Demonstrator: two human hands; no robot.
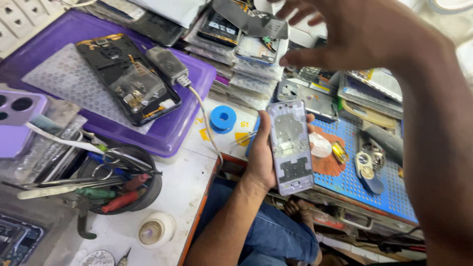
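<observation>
Lilac metal and grey shielding make up the thin phone frame (291,147) that your left hand (261,157) holds near the middle of the view, above your blue-trousered knee (276,234). The grip of this hand is closed on the frame: the thumb lies along its left edge and the fingers wrap behind it, one fingertip showing at its right edge. The long axis of the frame runs from near to far, tilted only a little to the left at the far end, and its inner side faces you.

Your right hand (354,37) is in the air at the far right, well apart from the frame and farther than it. Its grip is wide, with fingers spread and nothing in it. So the frame lies near and to the left of the right hand, and the left hand is the nearer one, as it already has the frame.

Under the right hand is a tilted pile of phone screens and back covers (246,54), and just right of the frame lies the blue perforated mat (345,180) with small metal parts. On the left, the purple plastic tray (162,133) carries an opened black phone (129,81) and a grey charger block (167,64) with its white cable. A blue tape roll (223,118) sits on the white worktop (172,197) between the tray and the frame. The round black cup of screwdrivers and tweezers (123,182) stands near left.
</observation>
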